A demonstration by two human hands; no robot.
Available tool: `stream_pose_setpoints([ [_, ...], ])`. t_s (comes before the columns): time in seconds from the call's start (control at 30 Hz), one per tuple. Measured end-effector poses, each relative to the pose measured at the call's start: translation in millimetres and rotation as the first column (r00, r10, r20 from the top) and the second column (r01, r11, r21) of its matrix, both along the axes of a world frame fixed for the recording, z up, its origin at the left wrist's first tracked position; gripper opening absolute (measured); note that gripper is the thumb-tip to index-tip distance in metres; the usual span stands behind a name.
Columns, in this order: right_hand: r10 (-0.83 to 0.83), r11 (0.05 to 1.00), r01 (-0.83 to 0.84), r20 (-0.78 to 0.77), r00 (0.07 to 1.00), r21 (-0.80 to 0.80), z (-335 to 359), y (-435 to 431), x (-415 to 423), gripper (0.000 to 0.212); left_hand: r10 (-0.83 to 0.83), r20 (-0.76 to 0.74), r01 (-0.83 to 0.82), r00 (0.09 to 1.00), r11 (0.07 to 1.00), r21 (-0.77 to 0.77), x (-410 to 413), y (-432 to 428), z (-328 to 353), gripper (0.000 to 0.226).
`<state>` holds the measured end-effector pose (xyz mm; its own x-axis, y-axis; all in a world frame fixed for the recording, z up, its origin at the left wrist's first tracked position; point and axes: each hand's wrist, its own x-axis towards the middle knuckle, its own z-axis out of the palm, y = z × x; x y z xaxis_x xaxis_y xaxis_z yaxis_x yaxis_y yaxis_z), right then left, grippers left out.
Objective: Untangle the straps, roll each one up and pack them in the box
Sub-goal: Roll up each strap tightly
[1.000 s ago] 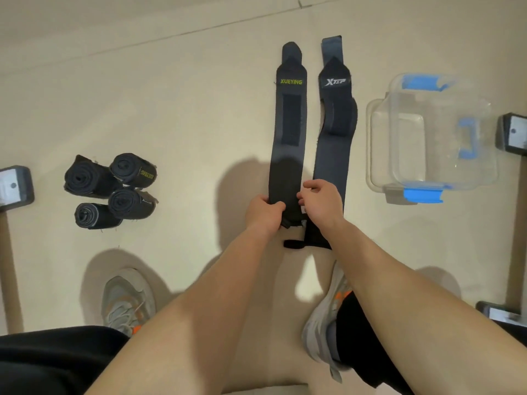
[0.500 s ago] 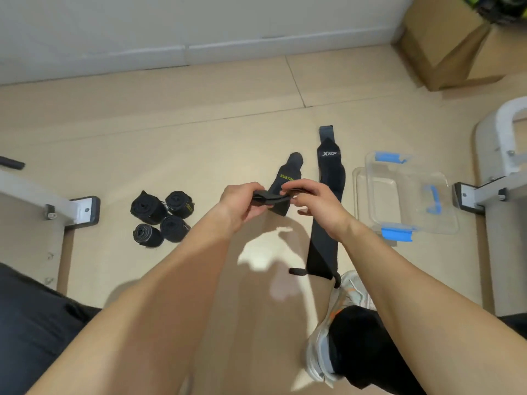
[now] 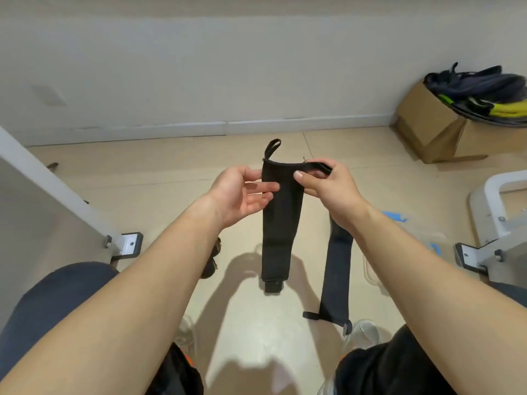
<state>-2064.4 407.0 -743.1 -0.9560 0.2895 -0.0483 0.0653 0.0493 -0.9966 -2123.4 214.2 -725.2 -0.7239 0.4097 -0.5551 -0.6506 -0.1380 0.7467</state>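
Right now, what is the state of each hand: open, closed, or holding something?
Left hand: open, straight fingers touching the hanging strap.
Right hand: pinches the strap's top edge.

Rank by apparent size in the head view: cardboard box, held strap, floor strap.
Largest: cardboard box.
Then held strap and floor strap, unranked: alike, the held one nearer, the floor one partly behind an arm.

Beige tile floor (image 3: pixel 159 166), pale wall (image 3: pixel 199 75), cardboard box (image 3: pixel 433 129) right.
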Motion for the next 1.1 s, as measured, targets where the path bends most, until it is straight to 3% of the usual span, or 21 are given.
stream_pose_setpoints([
  [0.13, 0.049, 0.990, -0.051, -0.015, 0.999, -0.129, 42, -10, -3, 0.018, -0.112, -0.318, 0.034, 0.941, 0.970, -0.242, -5, -14, 37, 0.013],
  [0.2, 0.094, 0.975, -0.094, -0.010, 0.995, -0.201, 57, -15, -3, 0.021, -0.140, -0.412, 0.061, 0.900, 0.978, -0.199, -4, -18, 51, 0.014],
  [0.33, 0.160, 0.929, -0.145, 0.018, 0.987, -0.341, 64, -24, 1, 0.031, -0.134, -0.345, 0.159, 0.929, 0.986, 0.045, 4, -21, 54, 0.026],
  [0.43, 0.190, 0.879, -0.154, 0.036, 0.981, -0.452, 55, -34, 1, 0.023, -0.016, -0.317, 0.056, 0.948, 0.992, 0.117, 3, -18, 40, 0.035],
  [0.63, 0.054, 0.777, -0.037, 0.009, 0.998, -0.629, 45, -49, -14, 0.023, 0.163, -0.288, -0.110, 0.944, 0.975, 0.194, -8, -11, 30, 0.042],
  [0.77, 0.045, 0.762, -0.025, 0.014, 0.999, -0.647, 39, -48, -20, 0.037, 0.225, -0.326, -0.164, 0.918, 0.965, 0.204, -12, -9, 30, 0.015],
  [0.83, 0.057, 0.768, -0.039, 0.007, 0.998, -0.640, 38, -48, -25, 0.030, 0.240, -0.349, -0.179, 0.906, 0.963, 0.200, -16, -9, 32, 0.012],
  [1.0, -0.022, 0.870, 0.043, 0.049, 0.999, -0.491, 35, -49, -36, 0.006, 0.239, -0.496, -0.274, 0.835, 0.962, 0.002, -23, -6, 23, 0.013],
  [1.1, -0.046, 0.903, 0.068, 0.062, 0.997, -0.424, 31, -51, -39, 0.012, 0.212, -0.553, -0.331, 0.806, 0.935, -0.125, -26, -6, 17, 0.010],
])
